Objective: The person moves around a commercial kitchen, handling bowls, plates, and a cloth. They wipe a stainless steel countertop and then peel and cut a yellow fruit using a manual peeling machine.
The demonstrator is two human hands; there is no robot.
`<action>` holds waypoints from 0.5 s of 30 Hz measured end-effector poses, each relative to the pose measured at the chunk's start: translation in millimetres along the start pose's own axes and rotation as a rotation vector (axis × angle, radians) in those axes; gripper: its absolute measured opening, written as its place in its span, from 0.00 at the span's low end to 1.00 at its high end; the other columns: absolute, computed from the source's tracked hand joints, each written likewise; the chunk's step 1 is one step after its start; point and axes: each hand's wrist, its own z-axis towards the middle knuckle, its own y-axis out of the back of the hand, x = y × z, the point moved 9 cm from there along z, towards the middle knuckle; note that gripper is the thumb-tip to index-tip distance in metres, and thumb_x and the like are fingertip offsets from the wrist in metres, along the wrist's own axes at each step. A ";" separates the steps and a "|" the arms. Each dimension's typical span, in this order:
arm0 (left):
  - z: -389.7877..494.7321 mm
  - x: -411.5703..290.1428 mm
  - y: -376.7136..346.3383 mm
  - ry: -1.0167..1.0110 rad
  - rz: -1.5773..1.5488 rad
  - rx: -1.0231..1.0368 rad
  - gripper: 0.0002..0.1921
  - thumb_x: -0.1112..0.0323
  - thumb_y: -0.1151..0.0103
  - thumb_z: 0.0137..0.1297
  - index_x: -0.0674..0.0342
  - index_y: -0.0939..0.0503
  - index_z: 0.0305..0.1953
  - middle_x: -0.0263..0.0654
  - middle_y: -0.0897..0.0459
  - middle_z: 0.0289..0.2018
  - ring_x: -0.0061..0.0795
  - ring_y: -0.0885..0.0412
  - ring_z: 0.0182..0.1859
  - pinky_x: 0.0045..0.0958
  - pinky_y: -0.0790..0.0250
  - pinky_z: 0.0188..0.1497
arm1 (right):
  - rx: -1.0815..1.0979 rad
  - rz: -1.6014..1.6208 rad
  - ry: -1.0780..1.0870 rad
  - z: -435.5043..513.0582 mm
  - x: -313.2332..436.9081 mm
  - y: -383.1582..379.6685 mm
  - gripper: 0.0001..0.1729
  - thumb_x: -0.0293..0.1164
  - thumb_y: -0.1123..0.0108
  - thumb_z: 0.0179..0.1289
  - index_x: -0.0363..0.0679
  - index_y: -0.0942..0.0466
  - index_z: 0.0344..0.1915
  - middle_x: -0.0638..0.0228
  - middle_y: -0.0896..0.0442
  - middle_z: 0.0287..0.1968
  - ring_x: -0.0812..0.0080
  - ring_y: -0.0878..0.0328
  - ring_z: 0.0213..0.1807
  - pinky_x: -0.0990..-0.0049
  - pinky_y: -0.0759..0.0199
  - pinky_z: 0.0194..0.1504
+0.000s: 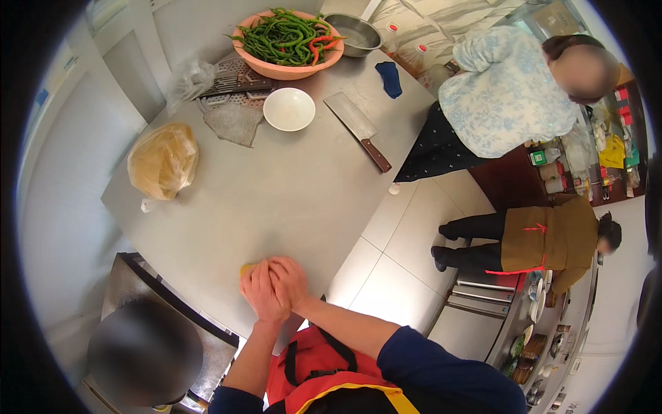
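My left hand [261, 292] and my right hand [290, 279] are pressed together on the steel tabletop [243, 207], near its front edge. Past the fingers of my left hand shows the rim of a small yellow thing [245, 269]; the hand covers most of it. My right hand lies close against the left, and whether it also grips the yellow thing is hidden. Farther up the table lies a cleaver [352, 116] with a brown wooden handle. A white bowl [289, 109] and a tied plastic bag of tan contents [163, 161] are also there.
A pink basket of green and red chilies [288, 44] stands at the back beside a metal basin [354, 35]. Near it are a grey cloth [234, 124] and a blue cloth [389, 80]. One person [507, 93] stands at the table's right side, another [551, 233] farther off.
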 end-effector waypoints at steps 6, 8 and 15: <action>24.7 38.7 -24.3 -0.028 -0.054 0.058 0.17 0.55 0.50 0.69 0.60 0.17 0.44 0.44 0.17 0.44 0.47 0.24 0.49 0.46 0.40 0.53 | -0.081 -0.007 -0.020 26.1 3.9 5.1 0.11 0.37 0.44 0.64 0.44 0.18 0.38 0.60 0.16 0.46 0.54 0.20 0.48 0.56 0.27 0.50; 40.4 56.7 -43.1 0.217 0.008 0.154 0.17 0.55 0.53 0.71 0.59 0.16 0.37 0.45 0.16 0.39 0.48 0.24 0.46 0.48 0.37 0.51 | 0.373 -0.109 -0.381 53.7 -12.3 -12.1 0.10 0.36 0.42 0.62 0.43 0.19 0.33 0.55 0.15 0.39 0.51 0.19 0.41 0.54 0.27 0.41; -4.2 58.3 -57.4 0.856 -1.010 -0.047 0.30 0.44 0.64 0.80 0.67 0.23 0.57 0.43 0.20 0.55 0.35 0.24 0.58 0.35 0.33 0.61 | 0.702 -0.757 0.303 61.8 49.9 -6.2 0.04 0.33 0.37 0.57 0.47 0.18 0.32 0.69 0.17 0.36 0.62 0.21 0.43 0.64 0.30 0.47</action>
